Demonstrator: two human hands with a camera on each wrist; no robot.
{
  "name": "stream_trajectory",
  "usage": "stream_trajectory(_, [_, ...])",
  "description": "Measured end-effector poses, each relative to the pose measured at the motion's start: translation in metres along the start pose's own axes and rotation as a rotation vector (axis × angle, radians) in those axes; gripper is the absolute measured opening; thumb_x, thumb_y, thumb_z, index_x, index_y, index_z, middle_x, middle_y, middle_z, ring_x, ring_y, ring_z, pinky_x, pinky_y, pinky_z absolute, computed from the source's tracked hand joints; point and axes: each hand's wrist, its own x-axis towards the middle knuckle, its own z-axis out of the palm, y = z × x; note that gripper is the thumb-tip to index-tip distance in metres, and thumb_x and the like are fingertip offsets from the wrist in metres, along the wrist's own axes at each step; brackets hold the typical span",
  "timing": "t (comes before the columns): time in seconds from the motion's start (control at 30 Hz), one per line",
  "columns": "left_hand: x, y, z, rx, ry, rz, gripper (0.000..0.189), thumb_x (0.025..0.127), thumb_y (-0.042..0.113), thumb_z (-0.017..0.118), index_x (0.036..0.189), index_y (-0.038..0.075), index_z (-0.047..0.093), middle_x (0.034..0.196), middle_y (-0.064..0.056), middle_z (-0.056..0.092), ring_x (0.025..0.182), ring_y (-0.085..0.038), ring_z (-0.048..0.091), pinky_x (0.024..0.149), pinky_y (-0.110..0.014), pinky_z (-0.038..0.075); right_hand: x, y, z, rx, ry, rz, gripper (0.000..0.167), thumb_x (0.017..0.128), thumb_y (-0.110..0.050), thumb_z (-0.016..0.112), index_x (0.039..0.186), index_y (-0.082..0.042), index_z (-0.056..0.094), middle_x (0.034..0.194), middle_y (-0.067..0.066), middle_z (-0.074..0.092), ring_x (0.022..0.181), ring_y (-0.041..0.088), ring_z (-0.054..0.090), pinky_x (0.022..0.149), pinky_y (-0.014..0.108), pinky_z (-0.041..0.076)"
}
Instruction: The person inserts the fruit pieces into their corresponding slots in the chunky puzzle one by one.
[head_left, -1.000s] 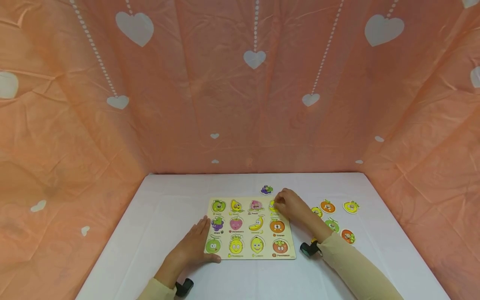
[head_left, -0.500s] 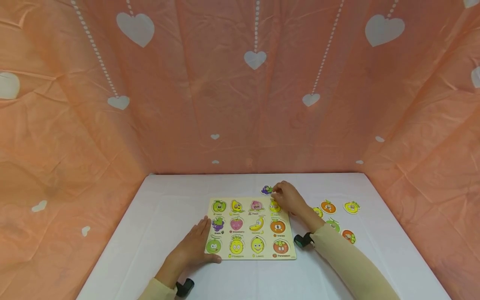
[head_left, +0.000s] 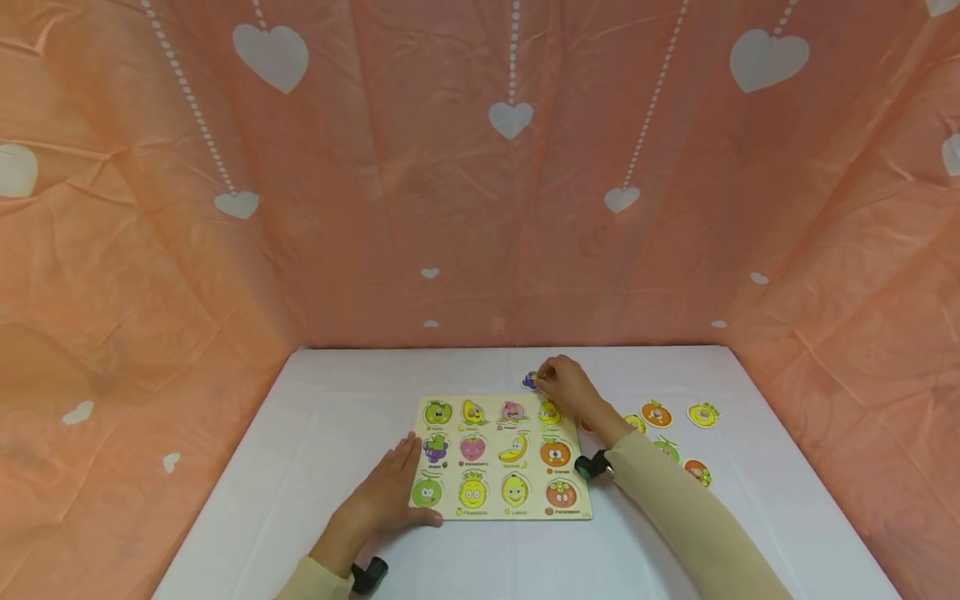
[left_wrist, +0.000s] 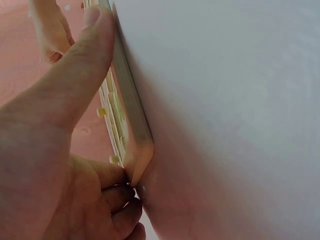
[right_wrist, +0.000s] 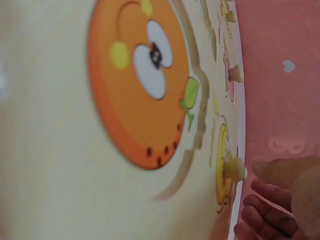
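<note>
On the white table lies a wooden fruit puzzle board (head_left: pixel 495 429) with rows of printed fruits; apple, mango, peach and pear pieces with knobs sit in its back row. My left hand (head_left: pixel 386 487) holds the board's front left corner, fingers along the left edge and thumb (left_wrist: pixel 92 55) against the front edge. Past the back edge lies a loose grape piece (head_left: pixel 528 381). My right hand (head_left: pixel 568 387) pinches at it, its fingertips covering the right part. In the right wrist view the thumb (right_wrist: pixel 280 170) shows beyond the pear knob (right_wrist: pixel 235 170), and the grape piece is hidden.
Loose pieces lie right of the board, among them an orange (head_left: pixel 656 413), a pineapple (head_left: pixel 702 415), a green melon (head_left: pixel 667 450) and a persimmon (head_left: pixel 697 472). My right forearm partly covers some. A pink cloth wall (head_left: pixel 510 250) with hearts surrounds the table.
My right hand has moved from the pear piece at the board's back right corner, back and left to the grape piece. The left hand has stayed at the board's corner.
</note>
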Motion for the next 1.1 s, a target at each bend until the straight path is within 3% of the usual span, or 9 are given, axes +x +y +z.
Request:
stream_trajectory(0.2, [0.0,0.001,-0.001,-0.001,0.005,0.005,0.134,0.072,0.055,0.096,0.163,-0.013,0.025,0.173,-0.031,0.022,0.161,-0.045,0.024,0.133,-0.056,0.023,0.006,-0.004,0.002,0.02,-0.002,0.023,0.018,0.099,-0.013,0.079,0.106,0.002,0.072,0.099,0.013,0.068,0.092,0.025,0.062,0.089,0.045,0.058])
stream_trajectory(0.43, [-0.002,0.003,-0.002,-0.011,-0.006,-0.007,0.134,0.073,0.054,0.096,0.163,-0.013,0.025,0.174,-0.03,0.021,0.162,-0.044,0.023,0.133,-0.054,0.023,0.01,-0.003,0.005,0.06,-0.045,0.123,0.021,0.1,-0.016,0.078,0.107,0.002,0.071,0.103,0.012,0.069,0.092,0.023,0.062,0.088,0.041,0.059])
stream_trajectory(0.57, [-0.002,0.004,-0.003,-0.011,-0.003,-0.012,0.133,0.073,0.054,0.096,0.164,-0.013,0.025,0.174,-0.03,0.021,0.162,-0.044,0.023,0.133,-0.054,0.023,0.012,-0.004,0.006,0.058,-0.038,0.131,0.02,0.1,-0.016,0.078,0.105,0.001,0.071,0.101,0.011,0.068,0.091,0.023,0.061,0.087,0.04,0.059])
stream_trajectory(1.1, [-0.002,0.004,-0.003,-0.012,-0.003,-0.015,0.133,0.073,0.054,0.096,0.164,-0.012,0.025,0.174,-0.029,0.021,0.162,-0.044,0.023,0.133,-0.054,0.023,0.014,-0.008,0.009,0.045,-0.012,0.164,0.019,0.098,-0.016,0.081,0.092,-0.004,0.066,0.09,0.008,0.061,0.081,0.02,0.058,0.071,0.03,0.052])
